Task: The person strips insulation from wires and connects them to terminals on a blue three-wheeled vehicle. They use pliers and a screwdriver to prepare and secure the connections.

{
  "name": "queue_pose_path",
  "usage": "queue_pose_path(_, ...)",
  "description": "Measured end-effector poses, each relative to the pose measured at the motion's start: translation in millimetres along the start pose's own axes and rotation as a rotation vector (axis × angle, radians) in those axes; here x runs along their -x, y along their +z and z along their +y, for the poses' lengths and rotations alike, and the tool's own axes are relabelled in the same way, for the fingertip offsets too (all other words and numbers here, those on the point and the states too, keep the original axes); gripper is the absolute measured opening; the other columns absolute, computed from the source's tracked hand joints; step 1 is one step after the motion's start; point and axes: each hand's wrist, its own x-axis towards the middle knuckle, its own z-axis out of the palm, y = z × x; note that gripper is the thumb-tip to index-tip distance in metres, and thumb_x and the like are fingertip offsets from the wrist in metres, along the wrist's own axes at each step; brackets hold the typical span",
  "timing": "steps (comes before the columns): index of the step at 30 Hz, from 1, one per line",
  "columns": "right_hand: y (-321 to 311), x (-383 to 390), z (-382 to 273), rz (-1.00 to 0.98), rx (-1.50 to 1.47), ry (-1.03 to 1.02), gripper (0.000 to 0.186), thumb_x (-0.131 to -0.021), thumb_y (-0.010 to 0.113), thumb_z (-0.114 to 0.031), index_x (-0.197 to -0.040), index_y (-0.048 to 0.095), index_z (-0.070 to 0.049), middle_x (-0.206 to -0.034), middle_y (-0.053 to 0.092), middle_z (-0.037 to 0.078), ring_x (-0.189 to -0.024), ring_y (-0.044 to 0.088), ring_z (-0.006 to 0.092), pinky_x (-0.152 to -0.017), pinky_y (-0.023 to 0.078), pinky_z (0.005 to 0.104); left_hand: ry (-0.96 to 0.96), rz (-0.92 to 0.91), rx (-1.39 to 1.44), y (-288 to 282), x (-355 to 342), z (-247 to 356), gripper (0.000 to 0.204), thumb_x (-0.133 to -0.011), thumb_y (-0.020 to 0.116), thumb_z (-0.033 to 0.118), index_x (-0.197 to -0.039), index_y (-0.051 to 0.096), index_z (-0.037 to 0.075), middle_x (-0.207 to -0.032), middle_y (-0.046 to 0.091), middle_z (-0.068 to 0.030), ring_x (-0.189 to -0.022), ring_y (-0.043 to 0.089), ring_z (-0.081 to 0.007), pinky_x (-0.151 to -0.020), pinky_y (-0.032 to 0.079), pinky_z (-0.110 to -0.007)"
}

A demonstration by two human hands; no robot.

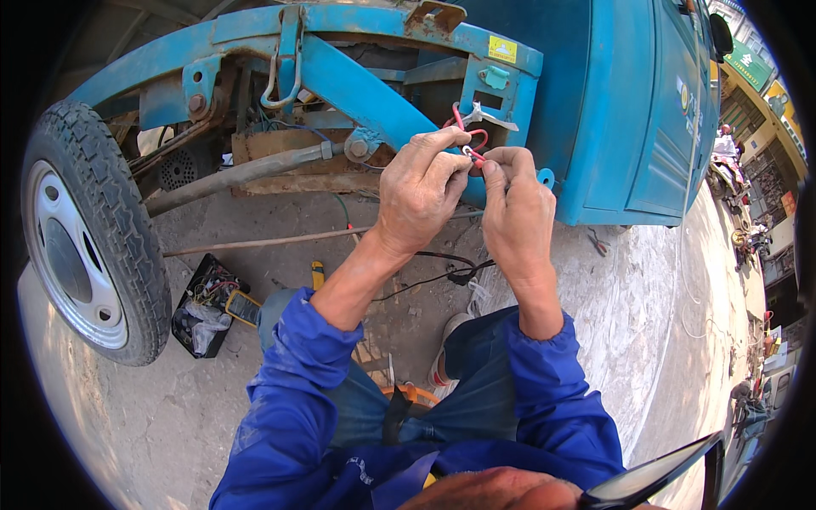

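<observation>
Both of my hands meet at a red wire [480, 141] hanging by the teal metal frame [374, 93]. My left hand [421, 191] has thumb and fingers closed on the wire near a small white piece [467, 150], too small to make out clearly. My right hand [515, 208] pinches a red part of the wire just right of it, with the fingers curled. A grey-white strip [493, 119] sticks out among the red loops above my fingers.
A wheel [93, 234] stands left. A black toolbox [204, 314], yellow meter [242, 308], black cable [425, 280] and pliers [597, 240] lie on the ground [212, 408]. The teal vehicle body [620, 119] fills the upper right; parked things and shopfronts line the far right.
</observation>
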Motion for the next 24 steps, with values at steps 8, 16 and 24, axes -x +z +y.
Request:
queue_pose_path(8,1.0,4.0,-1.2,-0.024,0.007,-0.048,0.012,-0.099,0.063,-0.006,-0.108,0.056,0.000,-0.085,0.072,0.021,-0.074,0.072,0.0385,-0.060,0.052,0.0448,-0.291,-0.049,0.224,-7.6,-3.9,8.9,0.014,-0.081,0.076,-0.003,-0.089,0.066,0.001,-0.122,0.065,-0.0153,-0.103,0.070,-0.0297,-0.085,0.058,-0.039)
queue_pose_path(16,1.1,10.0,-2.8,-0.035,0.037,-0.050,0.013,-0.098,0.063,-0.004,-0.108,0.056,-0.002,-0.089,0.073,0.019,-0.077,0.071,0.0385,-0.062,0.052,0.0467,-0.429,-0.149,0.281,-18.7,-12.6,10.4,0.010,-0.085,0.076,-0.001,-0.089,0.067,-0.001,-0.120,0.066,-0.0143,-0.110,0.068,-0.0264,-0.095,0.054,-0.038)
queue_pose_path(24,0.3,11.8,-7.1,0.008,0.145,-0.087,0.013,-0.097,0.064,-0.004,-0.107,0.056,-0.005,-0.093,0.070,0.014,-0.076,0.069,0.0369,-0.063,0.051,0.0467,-0.469,-0.204,0.278,-24.6,-17.1,13.0,0.014,-0.086,0.076,0.001,-0.099,0.069,-0.002,-0.115,0.069,-0.0135,-0.106,0.068,-0.0264,-0.095,0.054,-0.038)
